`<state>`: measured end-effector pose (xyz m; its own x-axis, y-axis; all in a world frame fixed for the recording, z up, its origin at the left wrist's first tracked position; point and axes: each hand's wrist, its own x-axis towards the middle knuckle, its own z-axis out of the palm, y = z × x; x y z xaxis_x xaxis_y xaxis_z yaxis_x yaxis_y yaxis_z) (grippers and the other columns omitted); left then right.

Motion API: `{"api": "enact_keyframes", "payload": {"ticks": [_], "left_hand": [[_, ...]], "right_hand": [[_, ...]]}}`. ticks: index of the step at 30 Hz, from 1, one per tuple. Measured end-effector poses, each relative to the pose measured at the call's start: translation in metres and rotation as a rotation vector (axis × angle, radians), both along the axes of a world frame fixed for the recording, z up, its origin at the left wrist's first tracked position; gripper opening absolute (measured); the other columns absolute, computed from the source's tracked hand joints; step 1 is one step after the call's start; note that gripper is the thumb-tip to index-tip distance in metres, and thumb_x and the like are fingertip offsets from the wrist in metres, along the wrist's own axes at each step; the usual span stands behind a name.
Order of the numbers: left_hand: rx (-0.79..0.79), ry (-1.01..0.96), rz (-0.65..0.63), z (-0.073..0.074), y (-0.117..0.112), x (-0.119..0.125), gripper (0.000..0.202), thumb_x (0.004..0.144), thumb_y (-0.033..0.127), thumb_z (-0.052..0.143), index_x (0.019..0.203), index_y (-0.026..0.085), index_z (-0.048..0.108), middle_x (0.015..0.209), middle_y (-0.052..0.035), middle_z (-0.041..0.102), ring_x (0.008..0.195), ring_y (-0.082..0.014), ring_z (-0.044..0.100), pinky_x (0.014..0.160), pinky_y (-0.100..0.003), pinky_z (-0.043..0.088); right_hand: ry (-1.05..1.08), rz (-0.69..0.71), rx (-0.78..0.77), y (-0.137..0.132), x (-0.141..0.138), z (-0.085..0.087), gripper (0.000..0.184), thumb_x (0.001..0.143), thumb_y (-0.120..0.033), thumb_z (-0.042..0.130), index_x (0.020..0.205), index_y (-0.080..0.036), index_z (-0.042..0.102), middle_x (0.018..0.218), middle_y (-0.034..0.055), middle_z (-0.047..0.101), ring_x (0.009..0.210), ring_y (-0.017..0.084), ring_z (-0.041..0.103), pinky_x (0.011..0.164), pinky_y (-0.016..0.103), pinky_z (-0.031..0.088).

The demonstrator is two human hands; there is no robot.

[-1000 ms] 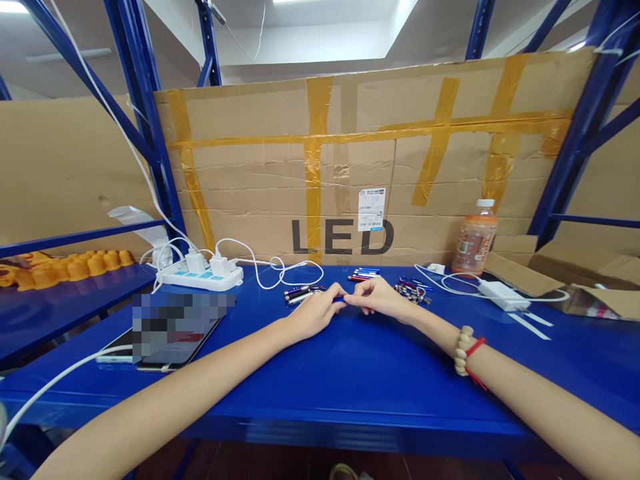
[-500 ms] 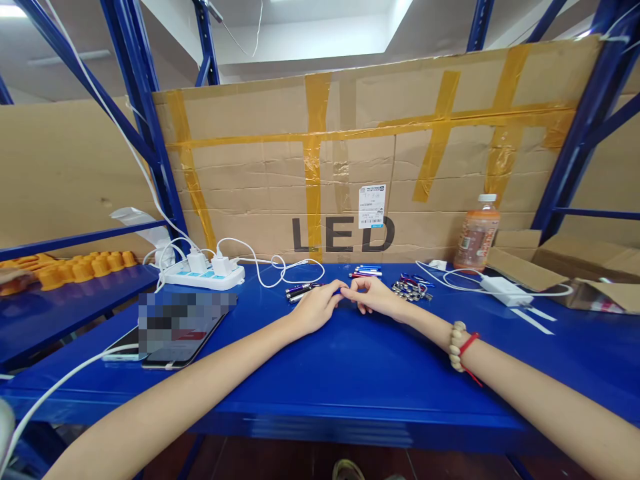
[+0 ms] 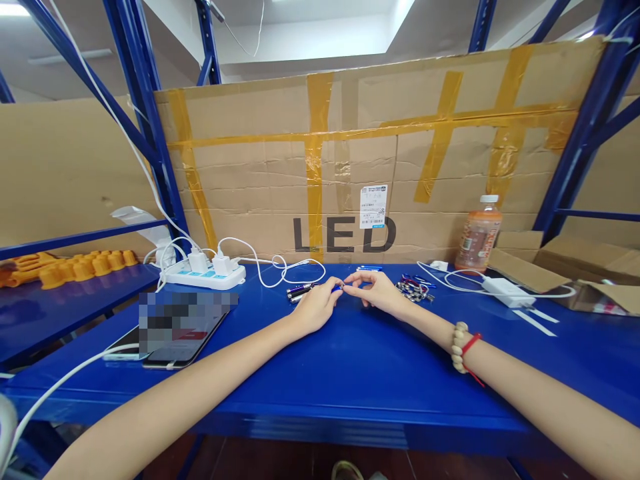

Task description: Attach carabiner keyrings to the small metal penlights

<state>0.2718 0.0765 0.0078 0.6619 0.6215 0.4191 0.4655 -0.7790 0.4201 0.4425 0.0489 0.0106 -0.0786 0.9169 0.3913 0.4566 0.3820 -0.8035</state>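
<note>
A slim blue metal tube (image 3: 337, 288) pokes out from the closed fingers of my left hand (image 3: 314, 308), which rests on the table. The fingertips of my right hand (image 3: 377, 295) are pinched at the tube's far end; what lies between them is too small to make out. Beside my left hand lie several slim dark and silver tubes (image 3: 300, 292). Behind my right hand are blue and white pen-like sticks (image 3: 369, 268), partly hidden. Right of that hand sits a pile of metal key rings and clasps (image 3: 414, 289), with blue tubes at its back.
On the blue table (image 3: 320, 380), phones (image 3: 185, 340) and a white power strip (image 3: 203, 275) with cables lie left. A drink bottle (image 3: 479, 233), a white adapter (image 3: 507, 292) and an open carton (image 3: 590, 273) stand right. Taped cardboard (image 3: 250, 180) closes the back.
My hands have drawn slightly apart at the fingertips, and the blue tube now shows between them. My right hand has lifted and opened its curl a little.
</note>
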Motion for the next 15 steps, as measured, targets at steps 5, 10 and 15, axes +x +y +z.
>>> {"api": "enact_keyframes", "payload": {"ticks": [5, 10, 15], "left_hand": [[-0.016, 0.001, -0.014, -0.0029, 0.0016, -0.0003, 0.021, 0.086, 0.029, 0.030, 0.100, 0.020, 0.044, 0.065, 0.0017, 0.054, 0.063, -0.0142, 0.055, 0.060, -0.025, 0.040], [-0.035, -0.012, -0.026, -0.0032, 0.0028, -0.0002, 0.021, 0.086, 0.028, 0.029, 0.097, 0.020, 0.045, 0.065, 0.0023, 0.053, 0.063, -0.0134, 0.054, 0.063, -0.025, 0.040], [-0.061, -0.008, -0.059, -0.0031, 0.0049, -0.0002, 0.022, 0.087, 0.029, 0.029, 0.095, 0.019, 0.047, 0.064, 0.0027, 0.054, 0.063, -0.0121, 0.053, 0.066, -0.024, 0.040]], "right_hand": [[-0.014, 0.010, 0.020, -0.0008, -0.0002, 0.0013, 0.037, 0.058, -0.046, 0.066, 0.073, -0.012, 0.064, 0.077, 0.0052, 0.062, 0.038, 0.004, 0.046, 0.036, 0.020, 0.037], [-0.022, 0.028, 0.024, 0.0008, 0.0001, 0.0000, 0.037, 0.058, -0.047, 0.065, 0.073, -0.013, 0.065, 0.081, 0.0060, 0.061, 0.037, 0.005, 0.048, 0.033, 0.020, 0.037], [-0.013, 0.054, 0.027, 0.0018, 0.0026, -0.0014, 0.038, 0.057, -0.048, 0.066, 0.069, -0.013, 0.065, 0.081, 0.0061, 0.060, 0.037, 0.004, 0.048, 0.032, 0.018, 0.037]]}}
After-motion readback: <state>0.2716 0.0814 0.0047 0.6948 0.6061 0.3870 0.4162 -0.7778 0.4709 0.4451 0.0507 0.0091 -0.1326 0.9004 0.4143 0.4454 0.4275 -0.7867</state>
